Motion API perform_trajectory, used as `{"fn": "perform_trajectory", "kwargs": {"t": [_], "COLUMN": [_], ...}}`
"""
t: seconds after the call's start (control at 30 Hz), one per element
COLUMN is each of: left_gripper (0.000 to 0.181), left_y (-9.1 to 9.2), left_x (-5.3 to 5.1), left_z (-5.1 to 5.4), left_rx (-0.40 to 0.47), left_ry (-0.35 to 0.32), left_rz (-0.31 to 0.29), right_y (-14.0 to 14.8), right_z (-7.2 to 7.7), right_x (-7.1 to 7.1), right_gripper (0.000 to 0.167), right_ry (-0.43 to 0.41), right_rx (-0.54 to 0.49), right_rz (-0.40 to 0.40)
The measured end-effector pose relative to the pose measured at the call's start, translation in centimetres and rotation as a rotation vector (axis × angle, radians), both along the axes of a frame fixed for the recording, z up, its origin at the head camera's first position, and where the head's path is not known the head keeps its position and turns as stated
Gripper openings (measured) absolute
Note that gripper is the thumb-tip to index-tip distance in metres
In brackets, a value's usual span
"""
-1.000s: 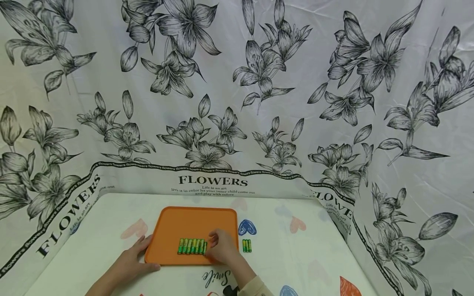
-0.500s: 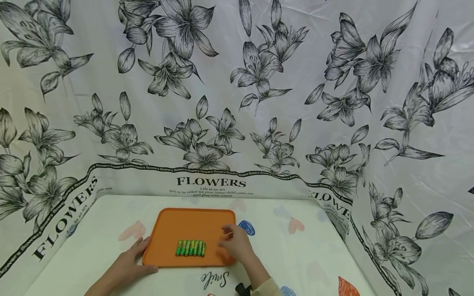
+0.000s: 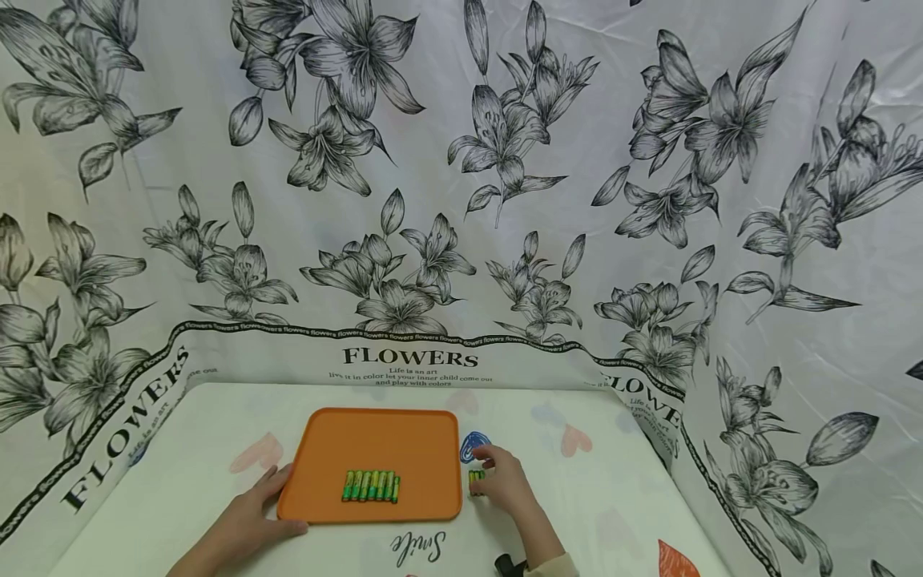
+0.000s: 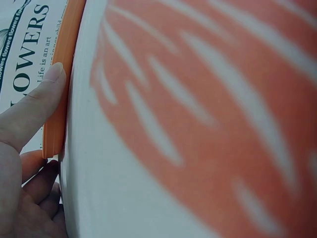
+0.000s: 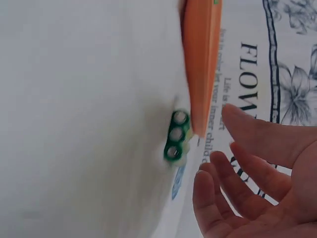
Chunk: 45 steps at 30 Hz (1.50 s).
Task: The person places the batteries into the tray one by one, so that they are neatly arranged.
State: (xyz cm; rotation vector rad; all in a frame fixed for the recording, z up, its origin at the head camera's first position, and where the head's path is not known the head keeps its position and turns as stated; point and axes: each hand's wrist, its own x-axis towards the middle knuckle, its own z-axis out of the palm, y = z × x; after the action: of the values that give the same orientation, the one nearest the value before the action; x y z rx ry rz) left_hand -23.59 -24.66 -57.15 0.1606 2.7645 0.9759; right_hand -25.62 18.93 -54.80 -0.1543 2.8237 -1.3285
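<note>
On the orange tray [image 3: 382, 437] several green-and-yellow batteries [image 3: 369, 486] lie side by side in a row; the rightmost looks thinner. My left hand [image 3: 248, 513] holds the tray's near left corner, thumb along the near edge and fingers at the left side. In the left wrist view the thumb presses on the orange rim [image 4: 62, 99]. Right of the tray, three more batteries [image 5: 176, 135] stand together on the table, their ends facing the right wrist camera. My right hand [image 3: 507, 481] hovers beside them, fingers loosely bent and apart, with nothing in it; in the head view it partly hides them.
A white tablecloth [image 3: 606, 473] with heart prints and the word "Smile" covers the table. Floral-printed white cloth [image 3: 433, 272] hangs behind and at both sides. A black object [image 3: 509, 566] shows at the right wrist.
My right hand has let go of a battery at the row's right end and moved right, off the tray, to the three batteries. The left hand stays at the tray corner.
</note>
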Motion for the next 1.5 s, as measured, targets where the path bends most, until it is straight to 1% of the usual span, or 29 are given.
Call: {"fn": "perform_trajectory", "kwargs": {"t": [0.17, 0.27, 0.5, 0.63, 0.77, 0.9, 1.07, 1.33, 1.5], "left_gripper": [0.114, 0.114, 0.113, 0.114, 0.115, 0.115, 0.115, 0.115, 0.116], "left_y": [-0.2, -0.2, -0.1, 0.0, 0.0, -0.1, 0.0, 0.0, 0.1], "left_x": [0.0, 0.1, 0.3, 0.2, 0.0, -0.1, -0.2, -0.1, -0.2], "left_z": [0.0, 0.0, 0.3, 0.4, 0.3, 0.0, -0.1, 0.0, 0.0], "left_rx": [-0.007, -0.003, 0.01, 0.006, -0.005, -0.009, -0.008, -0.019, -0.018], "left_ry": [-0.001, 0.003, 0.007, 0.004, 0.0, -0.004, -0.014, 0.001, -0.019], "left_rz": [-0.007, -0.011, -0.019, -0.015, -0.006, -0.003, -0.002, -0.002, 0.005], "right_y": [0.9, 1.1, 1.5, 1.6, 1.7, 1.8, 1.8, 2.1, 2.2], "right_z": [-0.7, -1.0, -1.5, -1.6, -1.5, -1.3, -1.3, -1.1, -0.9], "right_x": [0.0, 0.1, 0.0, -0.2, -0.2, 0.0, 0.0, 0.1, 0.1], "right_gripper": [0.064, 0.063, 0.058, 0.052, 0.048, 0.047, 0.048, 0.051, 0.052], "right_ry": [-0.059, -0.08, -0.063, -0.058, -0.06, -0.055, -0.049, -0.061, -0.047], "right_rx": [0.049, 0.079, 0.088, 0.099, 0.108, 0.096, 0.073, -0.01, -0.043], "right_rz": [0.002, 0.01, 0.019, 0.024, 0.031, 0.029, 0.006, -0.026, -0.026]}}
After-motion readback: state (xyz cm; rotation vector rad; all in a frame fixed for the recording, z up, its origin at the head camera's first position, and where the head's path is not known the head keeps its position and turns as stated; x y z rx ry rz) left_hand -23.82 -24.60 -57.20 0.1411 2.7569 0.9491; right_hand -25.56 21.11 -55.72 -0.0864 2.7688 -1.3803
